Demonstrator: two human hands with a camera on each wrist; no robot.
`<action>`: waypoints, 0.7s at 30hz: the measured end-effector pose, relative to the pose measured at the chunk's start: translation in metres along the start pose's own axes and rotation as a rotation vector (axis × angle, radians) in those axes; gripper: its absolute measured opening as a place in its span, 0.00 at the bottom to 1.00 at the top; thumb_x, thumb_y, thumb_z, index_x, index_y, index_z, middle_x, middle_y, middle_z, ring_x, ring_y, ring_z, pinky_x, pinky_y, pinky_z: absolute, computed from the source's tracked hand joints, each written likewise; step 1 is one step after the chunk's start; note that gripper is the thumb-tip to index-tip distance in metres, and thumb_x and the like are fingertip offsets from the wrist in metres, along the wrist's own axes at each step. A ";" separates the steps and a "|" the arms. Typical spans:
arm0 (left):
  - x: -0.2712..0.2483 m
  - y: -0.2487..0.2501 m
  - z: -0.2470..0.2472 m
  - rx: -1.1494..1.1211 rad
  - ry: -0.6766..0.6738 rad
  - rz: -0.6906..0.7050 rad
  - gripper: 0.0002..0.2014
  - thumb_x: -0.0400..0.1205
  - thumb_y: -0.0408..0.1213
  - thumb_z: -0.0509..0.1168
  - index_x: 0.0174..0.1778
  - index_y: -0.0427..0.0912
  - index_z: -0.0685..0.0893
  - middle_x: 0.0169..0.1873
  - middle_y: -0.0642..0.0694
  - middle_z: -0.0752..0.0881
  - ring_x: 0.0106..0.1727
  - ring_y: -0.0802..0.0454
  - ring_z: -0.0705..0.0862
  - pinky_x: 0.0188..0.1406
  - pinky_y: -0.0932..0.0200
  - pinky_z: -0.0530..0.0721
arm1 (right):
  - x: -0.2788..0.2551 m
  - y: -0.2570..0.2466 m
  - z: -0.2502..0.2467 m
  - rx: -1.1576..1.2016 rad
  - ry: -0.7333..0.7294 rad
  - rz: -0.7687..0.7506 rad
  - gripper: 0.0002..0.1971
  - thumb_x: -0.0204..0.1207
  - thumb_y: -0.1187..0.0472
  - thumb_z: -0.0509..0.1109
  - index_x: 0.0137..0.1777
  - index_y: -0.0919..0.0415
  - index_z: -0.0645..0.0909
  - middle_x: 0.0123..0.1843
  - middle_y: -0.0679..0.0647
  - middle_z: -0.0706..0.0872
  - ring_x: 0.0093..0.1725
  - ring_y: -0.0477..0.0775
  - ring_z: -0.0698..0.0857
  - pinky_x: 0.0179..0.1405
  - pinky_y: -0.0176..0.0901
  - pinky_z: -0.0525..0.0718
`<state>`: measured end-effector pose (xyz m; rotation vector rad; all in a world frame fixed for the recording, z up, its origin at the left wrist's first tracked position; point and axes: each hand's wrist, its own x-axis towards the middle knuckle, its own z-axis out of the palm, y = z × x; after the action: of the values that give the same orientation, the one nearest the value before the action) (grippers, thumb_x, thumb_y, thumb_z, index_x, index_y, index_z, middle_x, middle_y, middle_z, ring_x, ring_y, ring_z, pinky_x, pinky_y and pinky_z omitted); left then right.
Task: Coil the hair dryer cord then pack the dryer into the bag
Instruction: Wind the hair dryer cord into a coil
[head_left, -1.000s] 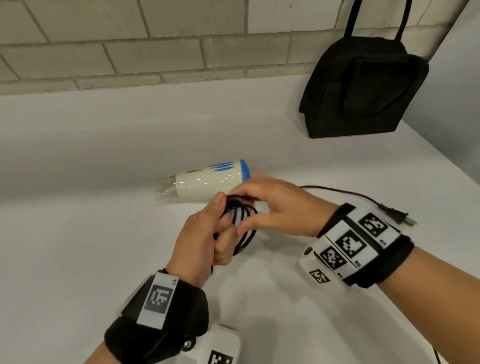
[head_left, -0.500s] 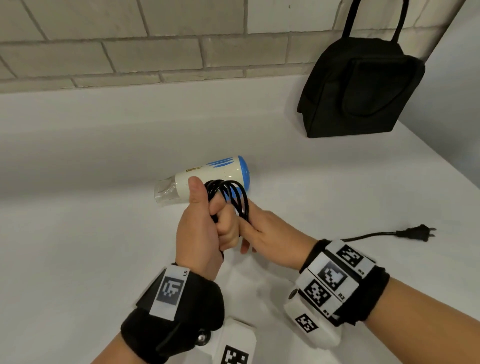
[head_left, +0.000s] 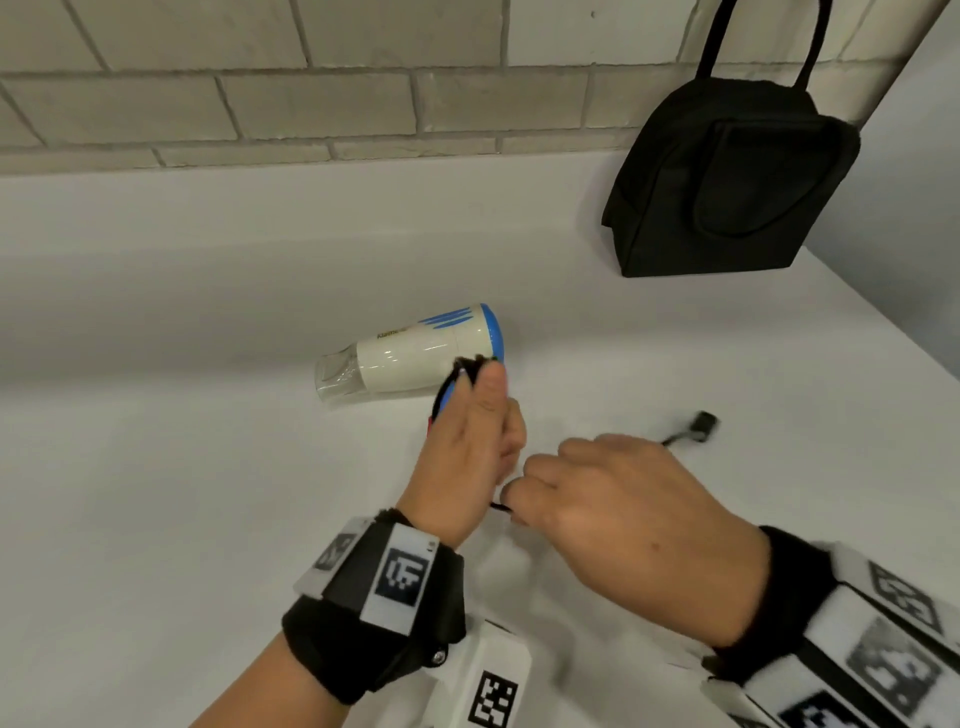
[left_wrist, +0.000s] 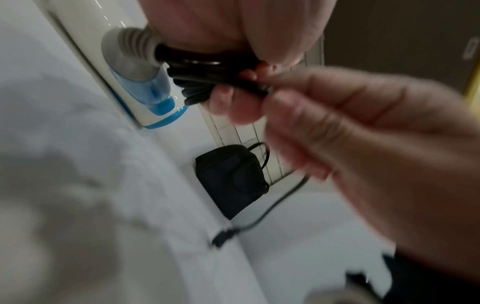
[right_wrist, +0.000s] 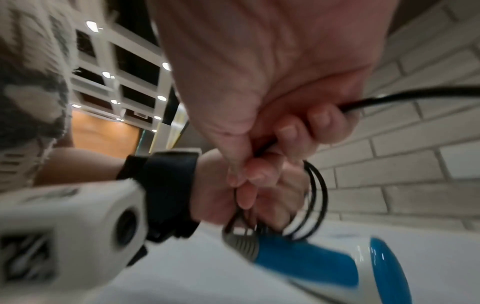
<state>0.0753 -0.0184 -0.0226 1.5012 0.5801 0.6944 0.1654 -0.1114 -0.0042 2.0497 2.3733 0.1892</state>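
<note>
The person's left hand (head_left: 467, 441) is gripping the coiled black cord (right_wrist: 315, 197) while the right hand (head_left: 618, 499), just right of it, is pinching the loose tail running far-right to the black plug (head_left: 704, 425).

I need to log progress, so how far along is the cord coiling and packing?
Done: several cord loops are gathered in the left hand. In hand: the right hand pinches the loose cord. Left: the tail to the plug is uncoiled on the counter, and the hair dryer is not in the bag.
</note>
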 end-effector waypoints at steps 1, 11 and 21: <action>-0.003 -0.002 0.002 0.043 -0.047 0.001 0.21 0.76 0.56 0.46 0.27 0.42 0.63 0.15 0.56 0.66 0.18 0.62 0.64 0.19 0.71 0.65 | 0.000 0.002 -0.003 -0.006 0.045 -0.023 0.12 0.63 0.62 0.56 0.28 0.51 0.79 0.23 0.45 0.80 0.20 0.51 0.78 0.17 0.37 0.68; -0.009 -0.003 -0.011 0.002 -0.306 -0.132 0.22 0.62 0.70 0.63 0.21 0.56 0.70 0.11 0.58 0.66 0.14 0.63 0.61 0.14 0.73 0.61 | 0.017 0.044 -0.028 0.477 0.100 -0.067 0.11 0.69 0.45 0.60 0.41 0.45 0.83 0.27 0.35 0.67 0.30 0.40 0.70 0.25 0.35 0.69; -0.011 -0.005 -0.019 -0.300 -0.242 -0.309 0.22 0.72 0.50 0.57 0.17 0.48 0.56 0.08 0.57 0.61 0.10 0.62 0.55 0.15 0.76 0.56 | 0.031 0.079 0.004 0.866 0.204 0.138 0.13 0.74 0.57 0.65 0.58 0.43 0.78 0.33 0.45 0.78 0.38 0.40 0.79 0.42 0.23 0.74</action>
<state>0.0545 -0.0127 -0.0285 1.1618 0.4846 0.3360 0.2393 -0.0694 0.0016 2.6049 2.7291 -0.8142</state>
